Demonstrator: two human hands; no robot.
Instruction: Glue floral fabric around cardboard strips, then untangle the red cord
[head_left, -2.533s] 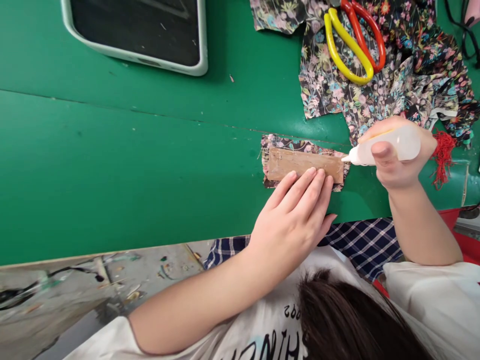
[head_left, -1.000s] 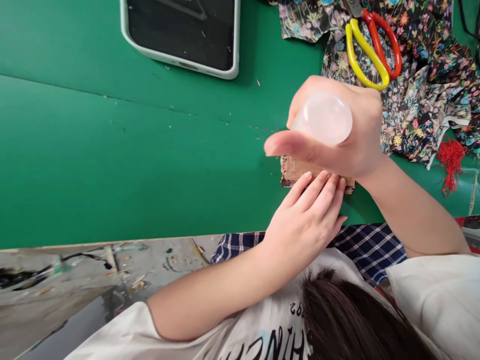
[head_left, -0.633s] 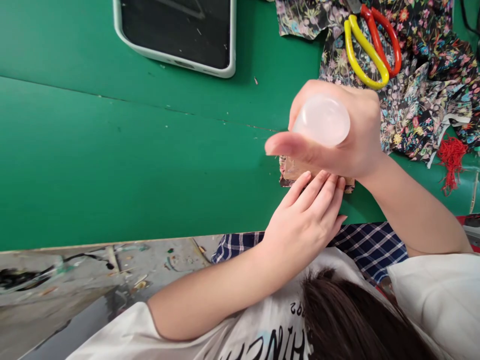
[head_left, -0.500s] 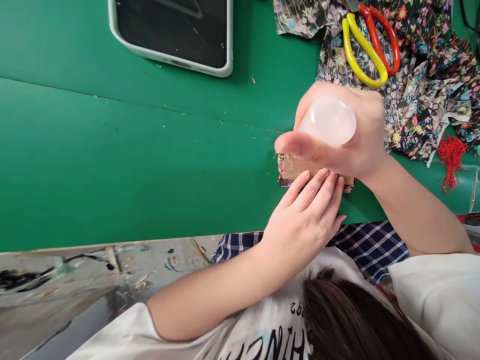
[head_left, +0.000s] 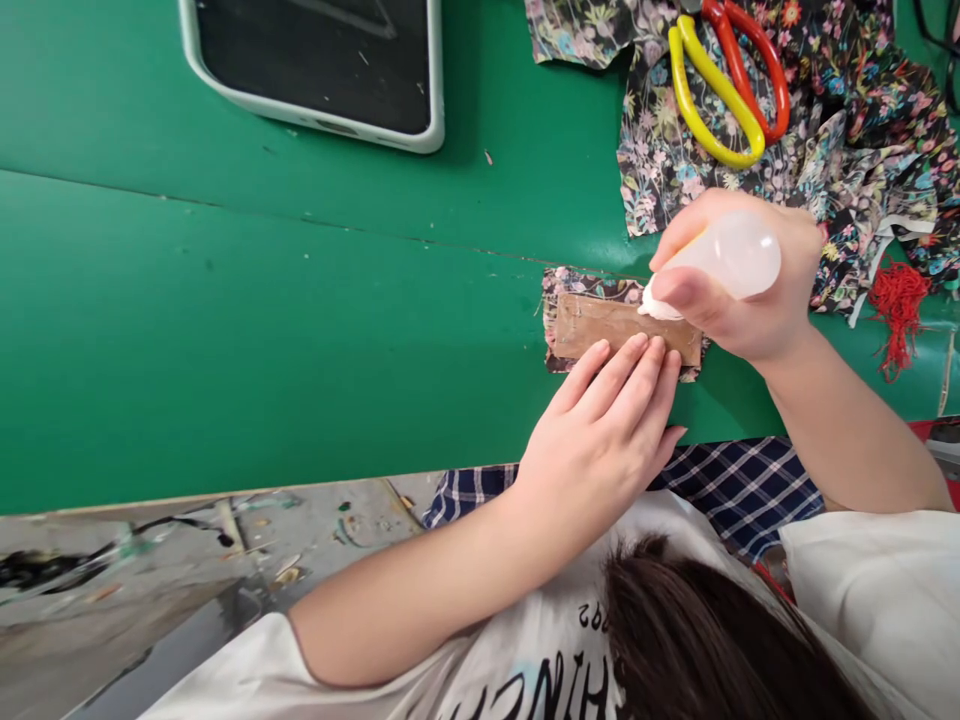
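Observation:
My right hand (head_left: 757,270) is wrapped round a translucent white squeeze bottle (head_left: 739,250). The bottle leans over to the left, its white nozzle pointing down at the upper edge of a flat brown rectangular piece (head_left: 600,325). Under that piece lies a slightly larger strip of dark floral fabric (head_left: 596,283), showing along its edges. With fingers stretched out, my left hand (head_left: 600,425) lies flat, fingertips resting on the lower part of the brown piece. Thin glossy streaks show on the brown surface.
A phone in a pale case (head_left: 322,70) lies at the upper left of the green table (head_left: 262,330). Crumpled floral fabric (head_left: 847,150) covers the upper right, with red-and-yellow-handled scissors (head_left: 724,90) on it. Red threads (head_left: 898,310) lie at the right.
My right hand has shifted right with the bottle, which now tilts more, uncovering its nozzle and the upper side of the brown piece. My left hand stays on the piece.

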